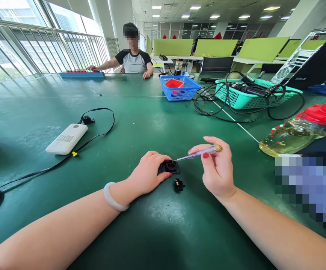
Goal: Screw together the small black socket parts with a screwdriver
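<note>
- Our left hand (148, 173) presses a small black square part (171, 166) flat against the green surface (140, 123); its fingers are closed over the part's near edge, which seems meant to keep it from sliding.
- Our right hand (218, 168) has its fingers closed around a slim screwdriver (199, 153) with a clear handle, held low and nearly level so the metal tip reaches leftward to the part's top right corner.
- The tip touches the part or sits just at its edge; we cannot tell whether it sits in a screw.
- A second, smaller black piece (178, 185) lies loose on the surface just below the fingers of both hands, touched by neither.
- Well to the left of our left fingers rests a white power bank (67, 138) with a black cable (101, 131) looping away from it.
- Far beyond the fingers stand a blue basket (180, 90) and a teal basket (236, 98) of dark cords.
- To the right of our right fingers lies a clear bottle (292, 137) with a red cap.
- Another person (133, 58) sits at the far end, hands resting by a blue tray (81, 74).
</note>
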The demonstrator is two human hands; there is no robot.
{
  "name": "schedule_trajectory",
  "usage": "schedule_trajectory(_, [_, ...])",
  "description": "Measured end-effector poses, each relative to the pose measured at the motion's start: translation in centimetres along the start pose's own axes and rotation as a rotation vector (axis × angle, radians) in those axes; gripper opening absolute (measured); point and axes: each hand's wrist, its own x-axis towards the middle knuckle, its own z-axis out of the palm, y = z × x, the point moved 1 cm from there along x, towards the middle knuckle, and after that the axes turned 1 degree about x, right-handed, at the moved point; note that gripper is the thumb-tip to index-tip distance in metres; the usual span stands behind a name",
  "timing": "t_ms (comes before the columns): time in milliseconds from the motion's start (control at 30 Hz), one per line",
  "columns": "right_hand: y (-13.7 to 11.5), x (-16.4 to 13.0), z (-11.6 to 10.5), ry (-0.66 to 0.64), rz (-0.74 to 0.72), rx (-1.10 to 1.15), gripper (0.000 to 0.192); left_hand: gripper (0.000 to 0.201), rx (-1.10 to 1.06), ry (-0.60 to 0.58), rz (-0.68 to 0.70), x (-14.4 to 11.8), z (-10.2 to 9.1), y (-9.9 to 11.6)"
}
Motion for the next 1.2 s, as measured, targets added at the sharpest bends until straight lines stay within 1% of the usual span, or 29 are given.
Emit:
schedule_trajectory(67, [-0.8, -0.3, 0.0, -0.003, -0.102, 0.038, 0.027, 0.035, 0.021, 0.008, 0.006, 0.0, 0.1, -0.2])
schedule_trajectory(133, [-1.4, -0.6, 0.1, -0.109, -0.172, 0.023, 0.031, 0.037, 0.039, 0.013, 0.016, 0.1, 0.2, -0.4])
schedule_trajectory(233, [-1.8, -0.6, 0.4, -0.328, -0.234, -0.061, 0.033, 0.037, 0.045, 0.016, 0.025, 0.1, 0.2, -0.5])
schedule_trajectory(267, [-1.7, -0.6, 0.5, -0.369, -0.233, -0.082, 0.033, 0.037, 0.045, 0.014, 0.026, 0.1, 0.2, -0.5])
schedule_trajectory(300, [-1.7, -0.6, 0.5, -0.382, -0.223, -0.089, 0.034, 0.037, 0.048, 0.012, 0.024, 0.1, 0.2, -0.5])
schedule_trajectory(367, [-1.4, -0.5, 0.4, -0.319, -0.194, -0.058, 0.034, 0.038, 0.055, 0.01, 0.016, 0.1, 0.1, -0.4])
schedule_trajectory(467, [-1.1, -0.6, 0.2, -0.155, -0.184, 0.016, 0.032, 0.039, 0.056, 0.009, 0.005, 0.0, 0.0, -0.3])
schedule_trajectory(500, [-1.0, -0.7, 0.1, -0.122, -0.179, 0.014, 0.032, 0.038, 0.053, 0.008, 0.004, 0.0, 0.0, -0.2])
schedule_trajectory(567, [-0.8, -0.6, 0.1, -0.125, -0.146, -0.044, 0.03, 0.036, 0.046, 0.008, 0.004, 0.0, 0.0, -0.2])
schedule_trajectory(667, [-0.5, -0.5, 0.2, -0.185, -0.077, -0.13, 0.026, 0.034, 0.033, 0.011, 0.013, 0.0, 0.0, -0.1])
schedule_trajectory(867, [-0.3, -0.3, 0.2, -0.206, -0.067, -0.123, 0.024, 0.034, 0.015, 0.02, 0.027, 0.0, -0.1, 0.0])
schedule_trajectory(933, [-0.3, -0.4, 0.2, -0.177, -0.054, -0.103, 0.023, 0.034, -0.004, 0.043, 0.047, 0.0, -0.1, 0.1])
schedule_trajectory(1000, [-0.5, -0.4, 0.2, -0.089, -0.088, -0.073, 0.022, 0.035, -0.036, 0.085, 0.072, -0.1, -0.2, 0.2])
schedule_trajectory(1100, [-1.0, -0.4, 0.1, 0.051, -0.232, -0.051, 0.019, 0.039, -0.069, 0.159, 0.068, -0.2, -0.3, 0.4])
schedule_trajectory(1133, [-1.1, -0.3, 0.1, 0.072, -0.268, -0.06, 0.019, 0.04, -0.071, 0.188, 0.053, -0.2, -0.4, 0.4])
schedule_trajectory(1200, [-1.2, -0.2, 0.0, 0.089, -0.29, -0.091, 0.019, 0.043, -0.046, 0.231, 0.004, -0.1, -0.4, 0.3])
